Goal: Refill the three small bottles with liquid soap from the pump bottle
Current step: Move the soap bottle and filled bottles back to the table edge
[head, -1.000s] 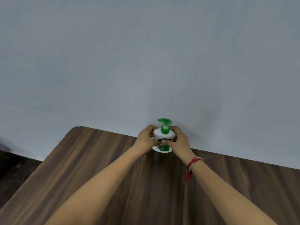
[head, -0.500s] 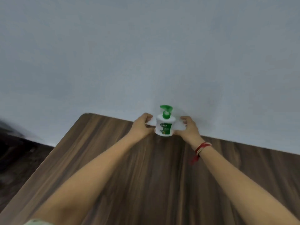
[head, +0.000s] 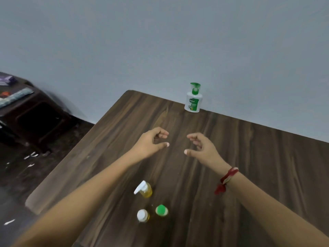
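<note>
Head view. Dark wood-grain counter [head: 249, 157] set against a pale blue-grey wall [head: 160, 41].

White plastic pump bottle with a green pump head and green label [head: 193, 98] stands upright at the far edge of the counter, just beside the wall, well apart from both hands.

Left hand [head: 151, 142] and right hand [head: 201, 147] hover over mid-counter, facing each other with a gap between. Fingers of both are loosely curled, thumbs extended, holding nothing.

Right wrist carries a red and white thread band [head: 227, 177].

Three small bottles sit near, between the forearms:
- small bottle of yellow liquid with a white flip cap [head: 145, 189], farthest of the three;
- small bottle with a round white cap [head: 142, 215], near left;
- small bottle with a round green cap [head: 161, 210], just right of it.

Whether the caps are closed: cannot tell.

Far left, off the counter: dark brown stool [head: 32, 111], blurred.
</note>
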### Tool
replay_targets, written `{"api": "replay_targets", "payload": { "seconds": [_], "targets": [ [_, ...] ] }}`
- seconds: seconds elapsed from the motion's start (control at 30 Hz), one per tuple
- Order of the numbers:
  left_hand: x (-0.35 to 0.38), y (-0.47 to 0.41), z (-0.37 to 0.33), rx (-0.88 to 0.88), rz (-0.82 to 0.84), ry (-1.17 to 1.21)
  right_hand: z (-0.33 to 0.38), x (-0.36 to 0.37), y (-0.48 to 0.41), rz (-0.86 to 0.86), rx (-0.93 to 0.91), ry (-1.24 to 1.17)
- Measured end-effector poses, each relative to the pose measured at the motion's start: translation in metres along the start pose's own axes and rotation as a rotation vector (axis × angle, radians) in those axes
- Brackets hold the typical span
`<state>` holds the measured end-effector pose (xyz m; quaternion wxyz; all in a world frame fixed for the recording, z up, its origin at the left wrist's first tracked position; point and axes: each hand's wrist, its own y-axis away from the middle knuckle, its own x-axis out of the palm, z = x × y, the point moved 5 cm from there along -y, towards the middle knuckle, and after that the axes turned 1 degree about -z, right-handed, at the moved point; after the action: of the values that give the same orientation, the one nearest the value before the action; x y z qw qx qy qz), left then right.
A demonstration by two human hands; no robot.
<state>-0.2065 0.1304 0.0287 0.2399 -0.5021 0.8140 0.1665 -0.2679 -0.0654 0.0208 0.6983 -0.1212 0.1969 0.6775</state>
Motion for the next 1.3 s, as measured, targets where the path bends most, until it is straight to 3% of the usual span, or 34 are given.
{"api": "replay_targets", "payload": {
  "seconds": [0.27, 0.57, 0.87, 1.17, 1.3],
  "targets": [
    [0.012, 0.103, -0.011, 0.003, -0.11, -0.05, -0.053, 0.062, 0.09, 0.224, 0.042, 0.07],
    [0.049, 0.166, 0.013, -0.088, -0.127, -0.104, -0.081, 0.121, 0.116, 0.35, 0.043, 0.13],
    [0.043, 0.188, 0.028, -0.078, -0.171, -0.121, -0.078, 0.153, 0.111, 0.296, 0.014, 0.228],
    [0.009, 0.157, 0.016, -0.015, -0.236, -0.181, -0.087, 0.122, 0.098, 0.208, 0.149, 0.107],
    [0.001, 0.141, 0.036, -0.11, -0.037, -0.305, -0.079, 0.088, 0.078, 0.09, 0.118, 0.122]
  ]
}}
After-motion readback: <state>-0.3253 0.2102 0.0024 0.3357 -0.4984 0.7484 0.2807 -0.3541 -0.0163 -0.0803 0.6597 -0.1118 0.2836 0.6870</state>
